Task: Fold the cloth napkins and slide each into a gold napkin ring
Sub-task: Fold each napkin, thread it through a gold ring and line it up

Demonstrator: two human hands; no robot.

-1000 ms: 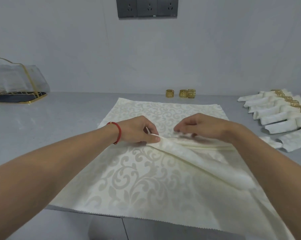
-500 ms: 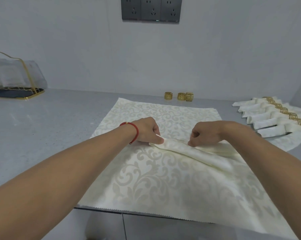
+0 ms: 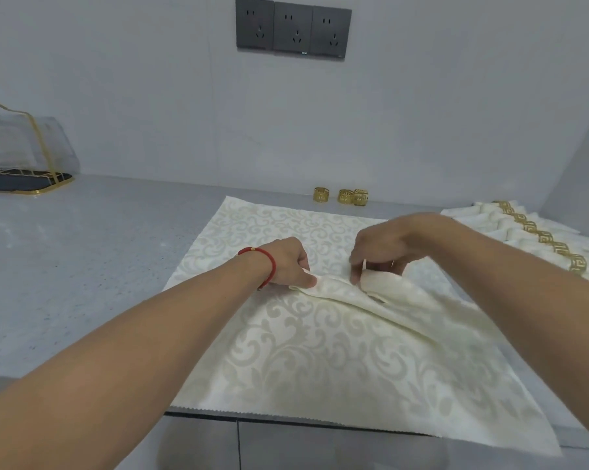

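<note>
A cream napkin (image 3: 320,347) with a scroll pattern lies spread on the grey counter, its near edge hanging over the front. A corner is folded in toward the middle and forms a raised pleat. My left hand (image 3: 291,262), with a red cord on the wrist, pinches the pleat's left end. My right hand (image 3: 384,247) grips the folded tip just to the right and lifts it slightly. Three loose gold napkin rings (image 3: 342,195) stand at the back by the wall.
Several folded napkins in gold rings (image 3: 537,237) lie in a row at the right. A gold-framed holder with a sheer cover (image 3: 21,154) stands at the back left. The grey counter (image 3: 82,266) extends to the left. Wall sockets (image 3: 293,28) sit above.
My right hand has drawn closer to my left and lifted the folded tip of the napkin. The view has tilted upward a little.
</note>
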